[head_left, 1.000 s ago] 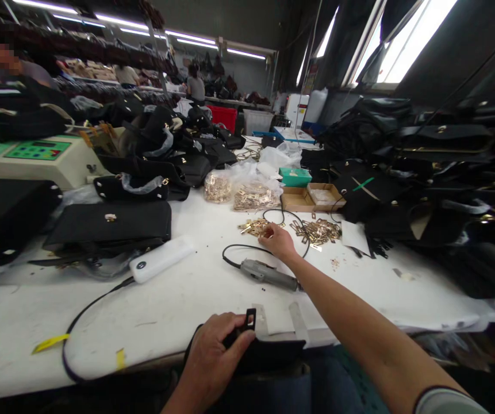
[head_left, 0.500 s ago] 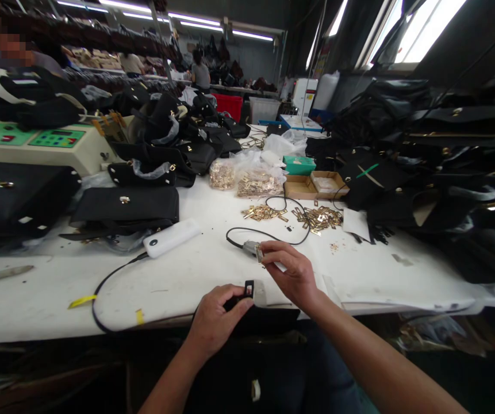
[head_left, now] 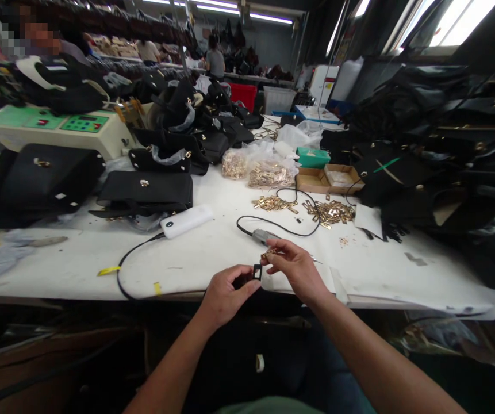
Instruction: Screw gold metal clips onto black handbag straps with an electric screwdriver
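Observation:
My left hand [head_left: 230, 290] is closed on a black bag flap [head_left: 257, 272] with a rectangular slot near its end, held upright at the table's front edge. Just right of and above it, my right hand [head_left: 296, 270] pinches a small gold-coloured metal bag fitting [head_left: 268, 254], close to the slot but apart from it. Behind the right fingers lies a grey corded hand tool [head_left: 265, 236], partly hidden. On my lap rests a dark bag, hard to make out, with a small pale clasp [head_left: 260, 363].
Two heaps of gold fittings [head_left: 331, 213] lie beyond my hands, with bagged fittings [head_left: 271, 173] and a cardboard box [head_left: 311, 181] behind. Black bags [head_left: 148, 190] crowd both sides. A white power bank [head_left: 187, 221] with a cable lies left. Other people stand far back.
My hands have come closer together, and the metal fitting has turned in my right fingers towards the slotted flap. The camera view has swung slightly left and down.

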Motion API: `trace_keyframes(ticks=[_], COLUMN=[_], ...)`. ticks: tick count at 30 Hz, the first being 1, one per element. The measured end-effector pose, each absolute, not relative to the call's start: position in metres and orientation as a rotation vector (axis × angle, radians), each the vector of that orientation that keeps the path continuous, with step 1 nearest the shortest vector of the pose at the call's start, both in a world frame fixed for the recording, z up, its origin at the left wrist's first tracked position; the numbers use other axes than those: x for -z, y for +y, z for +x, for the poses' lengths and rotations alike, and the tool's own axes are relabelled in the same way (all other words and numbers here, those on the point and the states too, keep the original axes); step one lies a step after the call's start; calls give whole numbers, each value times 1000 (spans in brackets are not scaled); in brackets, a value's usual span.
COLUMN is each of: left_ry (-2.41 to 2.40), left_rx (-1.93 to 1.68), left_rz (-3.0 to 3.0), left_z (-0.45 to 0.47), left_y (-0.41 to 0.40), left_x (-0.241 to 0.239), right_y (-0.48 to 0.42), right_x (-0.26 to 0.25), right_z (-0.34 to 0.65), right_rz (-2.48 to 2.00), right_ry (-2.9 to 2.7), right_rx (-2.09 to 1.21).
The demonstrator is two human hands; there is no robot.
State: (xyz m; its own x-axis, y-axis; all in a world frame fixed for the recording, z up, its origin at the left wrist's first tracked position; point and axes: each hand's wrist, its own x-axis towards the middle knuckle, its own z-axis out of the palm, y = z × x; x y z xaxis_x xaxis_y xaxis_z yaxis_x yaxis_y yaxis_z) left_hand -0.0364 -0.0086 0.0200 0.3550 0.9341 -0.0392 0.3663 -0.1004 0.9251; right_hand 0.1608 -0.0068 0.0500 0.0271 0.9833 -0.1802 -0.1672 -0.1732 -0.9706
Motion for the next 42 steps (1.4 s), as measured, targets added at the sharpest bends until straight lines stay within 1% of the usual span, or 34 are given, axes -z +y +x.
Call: trace_keyframes(ticks=[3, 8, 12, 19, 23, 27, 34, 42], left_ry=[1168, 1156, 1123, 1138, 1150, 1184, 1182, 1173], left_rx=[-758, -777, -786, -774, -775, -771, -793, -859], left_rz=[1674, 1679, 1691, 1654, 1607, 1570, 1542, 1622], left_z=[-37, -37, -37, -36, -33, -32, -31, -31], left_y=[-9, -9, -9, -10, -8, -6, -7, -6], left_x=[-18, -16, -17, -21, -20, -19, -17, -19], right_y=[-10, -16, -20, -20, -18, -16, -17, -14], right_x=[-51, -48, -50, -50, -42, -40, -52, -48], right_z=[162, 166, 170, 173, 171, 167, 165, 158], right_rz=[-1275, -1325, -1359, -1243, -1250, -1352, -1383, -1341], right_ry=[-1033, -1172, -1260, -1406, -1329, -1278, -1496, -1663], right_rx=[-1427, -1384, -1430, -1531, -1432, -1351, -1264, -969])
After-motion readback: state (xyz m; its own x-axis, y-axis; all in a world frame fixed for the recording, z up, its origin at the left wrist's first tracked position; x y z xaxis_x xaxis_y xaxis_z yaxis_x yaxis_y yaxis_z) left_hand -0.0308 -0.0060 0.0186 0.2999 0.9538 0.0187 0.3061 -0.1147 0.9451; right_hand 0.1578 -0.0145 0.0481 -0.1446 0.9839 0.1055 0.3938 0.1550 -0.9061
